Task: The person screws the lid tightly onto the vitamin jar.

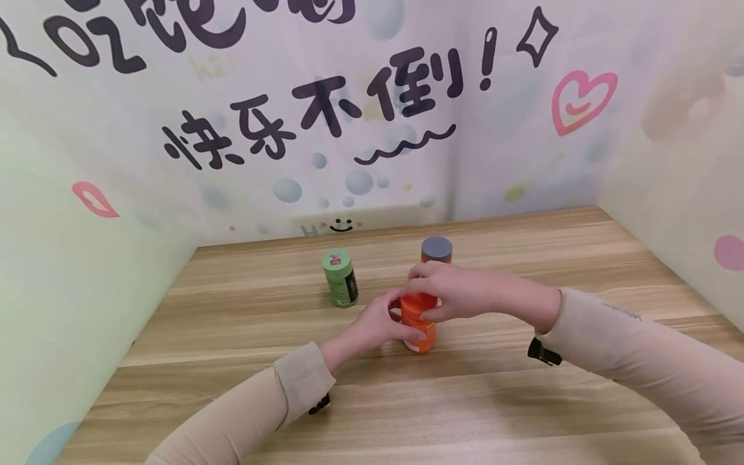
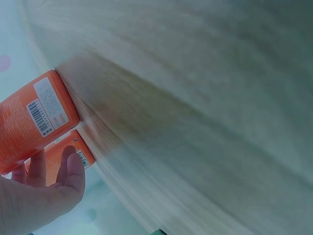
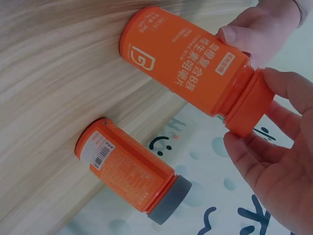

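Note:
An orange bottle with an orange cap stands on the table between both hands. My left hand grips its body from the left, thumb across the front. From above and the right, my right hand pinches the cap between thumb and fingers. A bit of ridged neck shows below the cap in the right wrist view. Just behind is a second orange bottle with a grey cap, partly hidden by the right hand in the head view.
To the left of the hands, a green bottle with a green lid stands upright. The wood-grain table is enclosed by printed fabric walls at the back and both sides.

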Available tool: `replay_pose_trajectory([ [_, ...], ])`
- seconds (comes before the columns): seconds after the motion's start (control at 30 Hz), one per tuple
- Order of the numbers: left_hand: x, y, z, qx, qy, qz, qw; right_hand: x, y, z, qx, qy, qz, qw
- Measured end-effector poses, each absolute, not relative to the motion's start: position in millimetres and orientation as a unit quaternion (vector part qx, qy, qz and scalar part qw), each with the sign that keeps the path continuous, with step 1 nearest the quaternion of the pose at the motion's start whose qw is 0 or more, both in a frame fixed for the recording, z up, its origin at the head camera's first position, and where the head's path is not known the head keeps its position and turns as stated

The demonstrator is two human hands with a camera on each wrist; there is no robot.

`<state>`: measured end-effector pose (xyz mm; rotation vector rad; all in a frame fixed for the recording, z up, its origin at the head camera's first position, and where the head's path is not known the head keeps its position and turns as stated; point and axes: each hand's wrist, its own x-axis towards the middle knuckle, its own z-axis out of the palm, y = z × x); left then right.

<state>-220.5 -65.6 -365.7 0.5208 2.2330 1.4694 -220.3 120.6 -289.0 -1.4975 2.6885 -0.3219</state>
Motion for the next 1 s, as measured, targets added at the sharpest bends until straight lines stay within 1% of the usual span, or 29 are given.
replay_pose_trajectory([
  [0.17, -220, -65, -366, 0.186, 0.805, 0.524, 0.204, -219, 117, -289, -0.450, 0.885, -0.116, 0.031],
  [0.63, -221, -65, -365, 0.193, 0.804, 0.525, 0.202, -211, 103, -291, -0.358, 0.932, -0.050, 0.001],
  [0.83, -221, -64, -366, 0.195, 0.803, 0.526, 0.201, -207, 98, -295, -0.322, 0.946, -0.020, -0.042],
  [1.0, -221, -64, -366, 0.202, 0.802, 0.527, 0.198, -207, 93, -302, -0.302, 0.947, 0.012, -0.106],
])
